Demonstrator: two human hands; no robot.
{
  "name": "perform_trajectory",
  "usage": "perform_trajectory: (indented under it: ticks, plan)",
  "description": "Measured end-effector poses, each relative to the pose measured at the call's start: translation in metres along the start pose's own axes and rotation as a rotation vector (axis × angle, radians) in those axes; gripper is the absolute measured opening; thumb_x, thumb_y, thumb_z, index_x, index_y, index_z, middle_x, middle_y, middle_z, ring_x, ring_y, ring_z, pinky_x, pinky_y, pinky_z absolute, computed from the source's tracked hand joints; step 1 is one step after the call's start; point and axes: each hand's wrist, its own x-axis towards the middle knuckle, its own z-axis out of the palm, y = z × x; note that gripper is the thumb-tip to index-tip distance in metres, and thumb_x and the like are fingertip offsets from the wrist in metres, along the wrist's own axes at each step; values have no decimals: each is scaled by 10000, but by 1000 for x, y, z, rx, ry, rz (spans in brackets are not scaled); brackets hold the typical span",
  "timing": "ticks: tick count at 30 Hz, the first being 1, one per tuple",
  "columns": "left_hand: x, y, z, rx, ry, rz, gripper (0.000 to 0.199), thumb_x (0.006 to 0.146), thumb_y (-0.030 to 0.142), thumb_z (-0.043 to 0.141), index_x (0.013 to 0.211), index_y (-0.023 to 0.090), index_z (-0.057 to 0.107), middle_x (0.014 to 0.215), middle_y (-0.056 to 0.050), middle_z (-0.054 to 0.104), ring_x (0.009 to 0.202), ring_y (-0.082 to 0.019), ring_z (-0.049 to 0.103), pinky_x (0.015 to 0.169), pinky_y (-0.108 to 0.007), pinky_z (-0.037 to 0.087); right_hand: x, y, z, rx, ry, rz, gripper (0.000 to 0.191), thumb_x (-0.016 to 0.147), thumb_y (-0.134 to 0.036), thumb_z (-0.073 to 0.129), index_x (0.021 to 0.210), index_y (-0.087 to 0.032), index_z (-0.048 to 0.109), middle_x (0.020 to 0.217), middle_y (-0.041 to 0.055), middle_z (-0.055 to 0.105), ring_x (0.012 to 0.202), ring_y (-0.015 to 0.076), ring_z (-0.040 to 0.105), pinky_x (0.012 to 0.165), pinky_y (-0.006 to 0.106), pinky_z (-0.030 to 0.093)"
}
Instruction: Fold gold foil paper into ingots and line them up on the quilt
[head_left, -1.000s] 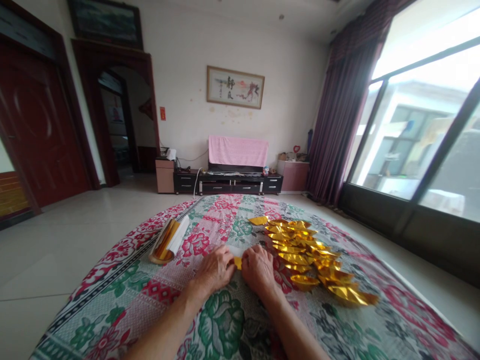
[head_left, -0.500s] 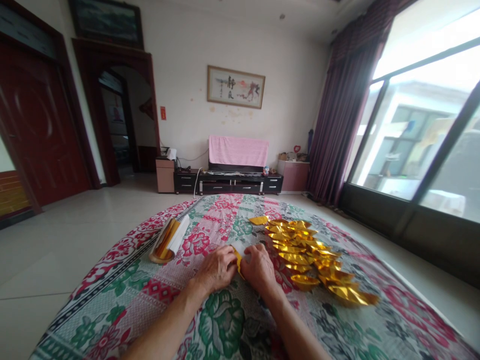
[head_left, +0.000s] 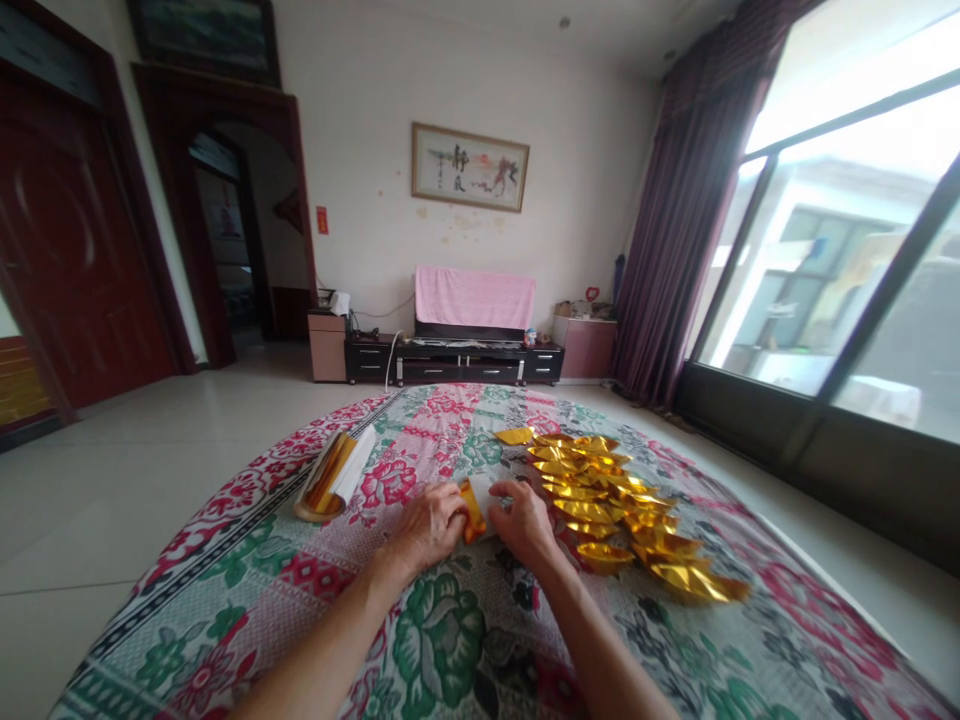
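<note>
Between my hands is a sheet of gold foil paper [head_left: 474, 508], partly folded, gold on the left part and white on the right. My left hand [head_left: 431, 522] is closed on its left edge. The fingers of my right hand [head_left: 523, 518] are bent and pinch the white right side. Right of my hands, several folded gold paper ingots [head_left: 589, 510] lie in rows on the flowered tablecloth [head_left: 442, 650]. A curled stack of gold and white paper sheets [head_left: 337, 475] rests to the left.
The cloth covers a round table. Beyond it stands a low black TV cabinet [head_left: 457, 365], with a pink cloth [head_left: 475, 298] draped over the television. A large window [head_left: 832, 280] and purple curtain [head_left: 667, 220] are at the right; a red door [head_left: 79, 230] is at the left.
My hands have moved slightly apart, and more of the sheet's gold and white faces shows between them. The ingots and the paper stack keep their places on the cloth.
</note>
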Motion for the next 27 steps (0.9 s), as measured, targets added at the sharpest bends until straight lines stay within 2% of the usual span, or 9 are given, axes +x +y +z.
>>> perform_trajectory:
  ticks: [7,12,13,19,23,27]
  plan:
    - [1,8,-2,43,-1,-28,105,767,267,549,761,191,621,841,-41,605,844,-179,535,800,-300,413,-3,2,2,-28,-13,-60,284,654,-124,518,896,-173,660,897,46,607,722,132,570,728,231,421]
    - [0,8,-3,19,-8,-58,114,751,302,572,762,196,611,819,-35,601,846,-182,538,805,-301,411,-9,0,-1,-91,15,-293,278,640,-79,515,860,-194,638,970,48,585,933,170,529,841,255,377]
    - [0,8,-2,16,-8,-61,115,751,304,572,768,196,610,820,-33,599,850,-181,538,806,-299,410,-10,-1,-2,-90,6,-338,267,647,-74,505,838,-203,640,956,40,590,930,166,527,851,258,368]
    - [0,4,-1,6,-11,-50,167,800,329,514,774,194,607,818,-31,600,835,-167,541,800,-292,409,-18,-7,-8,59,-170,-455,259,637,-48,431,721,-186,634,726,-1,613,703,107,551,685,188,385]
    - [-1,-4,-4,-48,-75,-26,118,747,246,558,833,203,626,895,-29,605,885,-167,540,844,-290,412,-23,-7,-15,76,-244,-483,278,583,-47,455,733,-179,649,780,10,637,767,120,561,715,194,397]
    - [-2,-9,-10,-87,-152,-4,184,725,170,531,851,229,651,960,-15,586,942,-162,518,912,-304,392,-23,-7,-22,82,-329,-492,323,598,-38,462,788,-199,669,851,8,648,850,130,567,795,214,405]
